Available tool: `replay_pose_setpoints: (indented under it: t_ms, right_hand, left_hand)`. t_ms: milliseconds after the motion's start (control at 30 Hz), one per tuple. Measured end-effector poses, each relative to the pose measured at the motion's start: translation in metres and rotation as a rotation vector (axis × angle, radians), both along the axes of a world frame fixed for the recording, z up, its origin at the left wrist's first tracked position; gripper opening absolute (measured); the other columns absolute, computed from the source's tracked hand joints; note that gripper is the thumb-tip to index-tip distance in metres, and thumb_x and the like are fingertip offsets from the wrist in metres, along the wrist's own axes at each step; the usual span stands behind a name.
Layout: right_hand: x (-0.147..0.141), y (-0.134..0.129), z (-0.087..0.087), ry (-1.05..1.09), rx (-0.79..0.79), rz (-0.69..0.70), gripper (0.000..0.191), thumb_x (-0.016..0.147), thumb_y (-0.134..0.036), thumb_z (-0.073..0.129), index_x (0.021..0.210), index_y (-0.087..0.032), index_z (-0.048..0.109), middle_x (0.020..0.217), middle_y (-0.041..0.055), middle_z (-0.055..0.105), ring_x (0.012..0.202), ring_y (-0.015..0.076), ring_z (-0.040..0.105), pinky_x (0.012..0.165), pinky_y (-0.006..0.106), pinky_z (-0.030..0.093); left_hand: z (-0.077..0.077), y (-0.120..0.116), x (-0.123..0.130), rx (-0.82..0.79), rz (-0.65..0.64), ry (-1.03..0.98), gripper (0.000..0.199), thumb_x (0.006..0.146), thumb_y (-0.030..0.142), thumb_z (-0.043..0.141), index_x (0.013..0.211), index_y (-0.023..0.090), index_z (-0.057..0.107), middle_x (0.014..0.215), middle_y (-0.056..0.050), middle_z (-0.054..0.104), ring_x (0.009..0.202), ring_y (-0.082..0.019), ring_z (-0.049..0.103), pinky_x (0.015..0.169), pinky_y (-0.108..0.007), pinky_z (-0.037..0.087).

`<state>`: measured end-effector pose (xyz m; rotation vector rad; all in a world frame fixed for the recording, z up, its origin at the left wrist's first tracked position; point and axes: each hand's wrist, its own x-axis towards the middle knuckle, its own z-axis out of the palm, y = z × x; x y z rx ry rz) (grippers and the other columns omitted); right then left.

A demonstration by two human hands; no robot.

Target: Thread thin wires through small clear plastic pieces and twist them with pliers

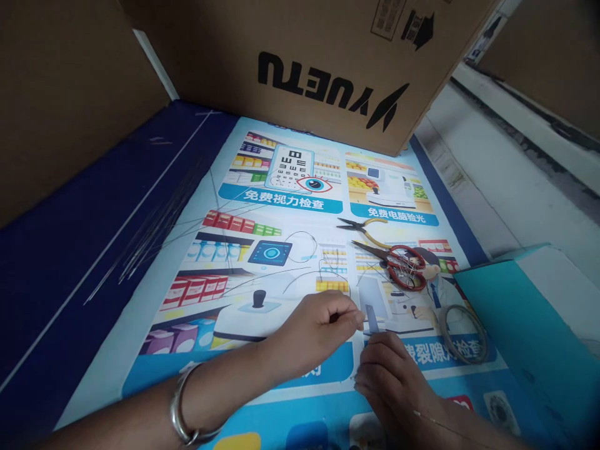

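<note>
The left hand's (pixel 328 322) thumb and forefinger come together, but I cannot tell whether the fingers pinch anything. The right hand (pixel 391 372), just beside it toward four o'clock, is curled with its fingertips hidden, so its grip cannot be read either. A thin strand (pixel 435 422) crosses the right wrist, wire or thread being unclear; both forearms are cut off below.

Fine loose wires (pixel 269 274) lie on the bench (pixel 56 269) from ten to twelve o'clock of the left hand, hard to follow against the print, mostly curved. Farther out at ten o'clock, a wire bundle (pixel 147 234) runs lengthwise from seven toward one o'clock.

Toward one o'clock of the hands, red-handled scissors (pixel 404 267) point to ten o'clock; yellow-handled pliers (pixel 368 227) just beyond point to nine. At two o'clock lies a wire coil (pixel 443 334), beside a teal box (pixel 510 312) cut off at the edge. A cardboard box (pixel 300 37) blocks the far end at twelve.
</note>
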<state>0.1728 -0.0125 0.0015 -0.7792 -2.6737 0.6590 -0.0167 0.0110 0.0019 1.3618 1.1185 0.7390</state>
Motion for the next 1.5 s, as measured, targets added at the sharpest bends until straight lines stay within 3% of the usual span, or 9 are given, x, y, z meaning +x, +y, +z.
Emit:
replay_pose_setpoints:
  t_ms: [300,600,933,1500]
  right_hand:
    - [-0.001,0.001,0.004,0.019,0.006,0.008,0.014,0.086,-0.007,0.044,0.081,-0.016,0.054,0.076,0.0060,0.055,0.075,0.0180,0.047,0.070,0.035,0.045]
    - [0.001,0.000,-0.005,0.041,0.013,0.026,0.011,0.084,-0.006,0.048,0.079,-0.016,0.051,0.076,0.0056,0.057,0.076,0.0180,0.047,0.067,0.034,0.043]
    - [-0.003,0.002,0.006,0.111,-0.081,-0.002,0.010,0.084,-0.007,0.049,0.082,-0.016,0.052,0.076,0.0045,0.058,0.076,0.0169,0.048,0.073,0.034,0.045]
    - [-0.007,0.002,-0.001,0.120,0.006,0.029,0.008,0.084,-0.011,0.050,0.080,-0.016,0.053,0.075,0.0042,0.059,0.078,0.0171,0.049,0.070,0.033,0.043]
  left_hand:
    - [0.001,0.001,0.000,0.006,-0.009,0.012,0.026,0.085,0.029,0.044,0.070,0.015,0.060,0.070,0.000,0.057,0.068,-0.013,0.051,0.061,-0.023,0.038]
    - [0.000,0.001,0.000,-0.004,-0.007,0.002,0.026,0.085,0.029,0.044,0.070,0.015,0.059,0.071,0.000,0.058,0.068,-0.013,0.051,0.061,-0.024,0.039]
    - [0.001,0.002,-0.001,-0.137,0.078,-0.139,0.028,0.084,0.036,0.047,0.073,0.016,0.063,0.064,0.003,0.051,0.057,-0.009,0.043,0.057,-0.022,0.036]
    - [-0.001,0.002,-0.001,-0.094,0.055,-0.142,0.026,0.084,0.034,0.047,0.073,0.017,0.063,0.065,0.002,0.054,0.058,-0.010,0.045,0.058,-0.022,0.037]
